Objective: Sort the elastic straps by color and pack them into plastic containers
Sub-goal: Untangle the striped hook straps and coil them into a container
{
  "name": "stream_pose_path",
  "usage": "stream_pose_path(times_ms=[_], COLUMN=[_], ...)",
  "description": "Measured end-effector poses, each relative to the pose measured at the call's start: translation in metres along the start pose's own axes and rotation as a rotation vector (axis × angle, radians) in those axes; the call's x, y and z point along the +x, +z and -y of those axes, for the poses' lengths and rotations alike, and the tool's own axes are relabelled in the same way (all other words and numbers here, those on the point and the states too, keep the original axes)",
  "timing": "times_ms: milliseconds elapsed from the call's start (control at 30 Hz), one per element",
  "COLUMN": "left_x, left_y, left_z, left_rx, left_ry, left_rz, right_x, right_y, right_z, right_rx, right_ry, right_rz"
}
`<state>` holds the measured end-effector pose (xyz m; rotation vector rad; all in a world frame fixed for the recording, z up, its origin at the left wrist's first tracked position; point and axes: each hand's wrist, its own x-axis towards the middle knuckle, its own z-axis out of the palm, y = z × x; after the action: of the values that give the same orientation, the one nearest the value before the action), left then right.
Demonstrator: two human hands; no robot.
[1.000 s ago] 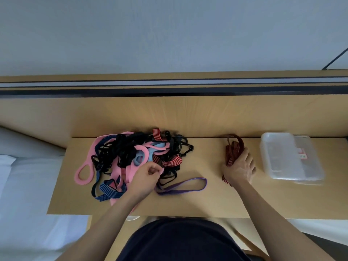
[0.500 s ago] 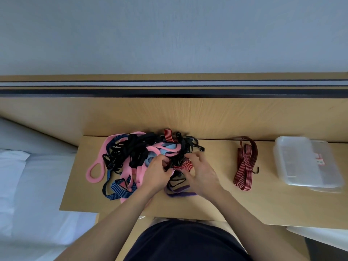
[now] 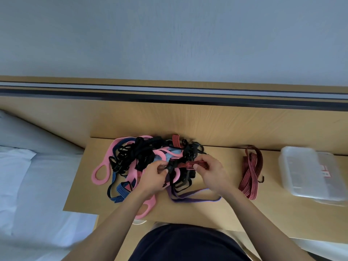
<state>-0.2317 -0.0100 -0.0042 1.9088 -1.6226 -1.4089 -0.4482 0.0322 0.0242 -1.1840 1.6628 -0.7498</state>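
Observation:
A tangled pile of elastic straps (image 3: 143, 157) in pink, black, blue and red-striped lies on the wooden table (image 3: 216, 210). My left hand (image 3: 152, 178) pinches the black hook end of a red-and-black striped strap (image 3: 190, 164) in the pile. The striped part of that strap is gripped by my right hand (image 3: 212, 173), and it stretches between both hands. A purple strap (image 3: 195, 198) lies under my right wrist. A second red striped strap (image 3: 251, 172) lies alone to the right. Clear plastic containers (image 3: 308, 172) are stacked at the far right.
A wooden back panel (image 3: 207, 121) with a dark rail rises behind the table. White bedding (image 3: 32, 185) lies to the left of the table. A pink strap loop (image 3: 100, 174) reaches toward the table's left edge.
My right hand left the separate red strap and came to the pile. Both hands now hold a red striped strap and have pulled it slightly out of the tangle.

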Motion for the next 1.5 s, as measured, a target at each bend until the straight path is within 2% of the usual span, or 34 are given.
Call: stream_pose_path(times_ms=[300,400,467,533,600,667,767,867,1033,1167,1300,1500], left_x=[-0.002,-0.001,-0.001,-0.001,-0.006,-0.012,-0.021,-0.019,-0.011,-0.012,-0.012,-0.02], left_y=[-0.033,-0.043,-0.046,-0.048,-0.047,-0.042,-0.03,-0.02,-0.036,-0.065,-0.089,-0.111], left_z=[-0.03,-0.035,-0.034,-0.032,-0.031,-0.038,-0.056,-0.071,-0.085,-0.1,-0.115,-0.152], left_rx=[-0.515,-0.584,-0.525,-0.322,-0.046,0.066,0.05,0.099,0.044,0.026,0.064,-0.023], left_ry=[-0.132,-0.138,-0.115,-0.043,0.097,0.244,0.441,0.472,0.471,0.459,0.477,0.575], left_rz=[-0.119,-0.192,-0.242,-0.31,-0.381,-0.387,-0.194,-0.043,-0.092,-0.114,-0.145,-0.203], right_x=[0.0,-0.002,-0.003,-0.003,-0.003,-0.004,-0.006,-0.007,-0.007,-0.005,0.001,0.008], right_y=[-0.022,-0.027,-0.03,-0.034,-0.035,-0.034,-0.034,-0.037,-0.046,-0.054,-0.054,-0.043], right_z=[0.044,0.061,0.074,0.087,0.097,0.109,0.128,0.146,0.166,0.163,0.149,0.131], right_rx=[0.247,0.355,0.415,0.457,0.474,0.48,0.505,0.566,0.662,0.692,0.608,0.395], right_ry=[-0.021,-0.078,-0.14,-0.191,-0.223,-0.243,-0.27,-0.324,-0.445,-0.445,-0.369,-0.266], right_rz=[-0.044,-0.025,-0.003,0.027,0.059,0.089,0.13,0.165,0.153,0.088,0.039,0.052])
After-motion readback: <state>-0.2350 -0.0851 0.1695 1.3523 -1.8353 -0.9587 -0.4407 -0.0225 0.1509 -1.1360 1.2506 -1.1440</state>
